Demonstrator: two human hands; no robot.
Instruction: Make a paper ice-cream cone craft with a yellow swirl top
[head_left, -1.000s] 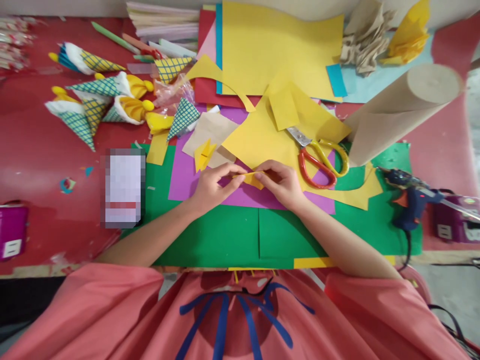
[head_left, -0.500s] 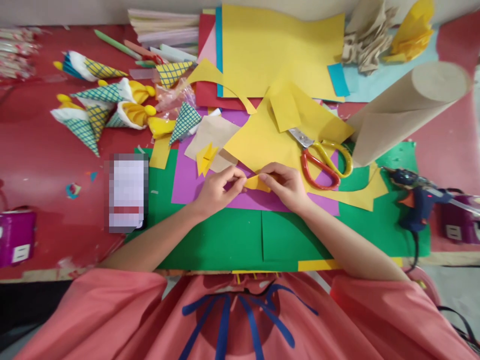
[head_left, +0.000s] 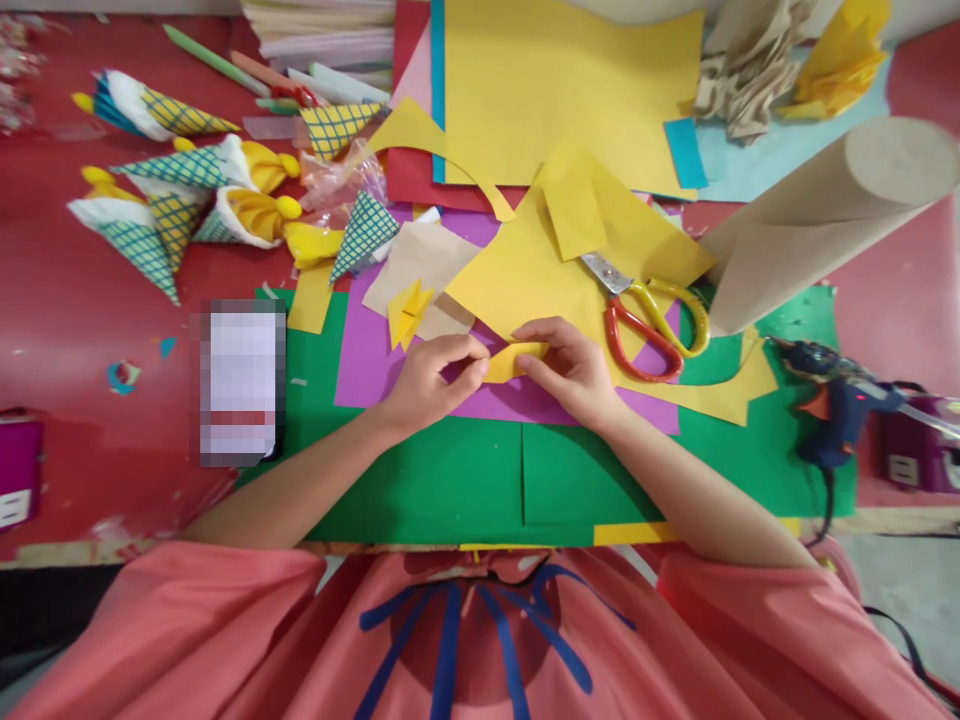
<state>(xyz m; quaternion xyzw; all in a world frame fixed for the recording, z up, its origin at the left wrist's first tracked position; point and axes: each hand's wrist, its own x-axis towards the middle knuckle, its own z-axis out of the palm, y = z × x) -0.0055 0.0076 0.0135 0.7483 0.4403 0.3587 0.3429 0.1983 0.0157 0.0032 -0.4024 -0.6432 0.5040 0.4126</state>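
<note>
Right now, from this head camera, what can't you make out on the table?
All in the head view:
Small yellow paper piece: its left end is hidden by the left hand, and its underside faces away.
Scissors: blade tips covered by the yellow flap.
Phone: screen text lost in pixelation.
Purple box at far left: cut off by the picture's edge.

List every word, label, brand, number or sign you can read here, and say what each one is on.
No text can be read.
White patch on the purple item at the left edge: too small and blurred.
Pale patch on the other purple item, at the right edge: likewise.
Screen on the left: pixelated, unreadable.
</note>
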